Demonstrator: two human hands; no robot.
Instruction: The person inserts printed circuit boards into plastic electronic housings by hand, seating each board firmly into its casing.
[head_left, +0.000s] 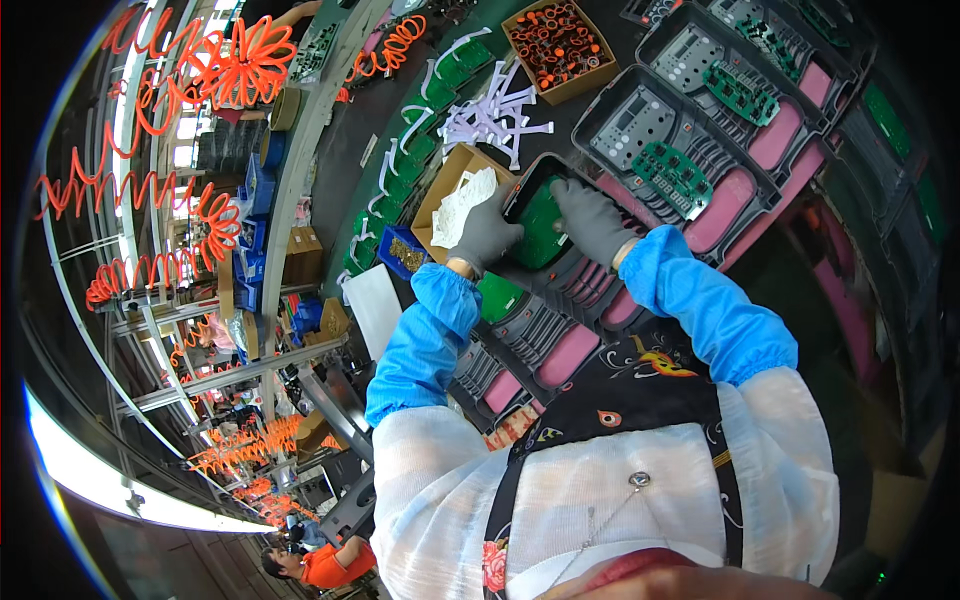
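Observation:
My left hand [487, 232], in a grey glove, is closed at the left rim of a dark grey plastic housing [512, 272]; its fingertips are partly hidden. Inside that housing lies a plain green circuit board [537, 226]. My right hand [592, 218], also gloved, reaches over the right side of the housing, with thumb and forefinger apart and fingertips at the board. Directly beside my left hand, a cardboard box [447, 192] holds white pieces [464, 205] that look like crumpled sheets or thin parts.
Housings with pink panels and green boards [672, 178] stand at the right. White flat cables [497, 115], a box of orange-and-black parts [562, 48] and a row of green boards [408, 160] lie beyond. A blue bin [402, 252] of small metal parts is left of my hands.

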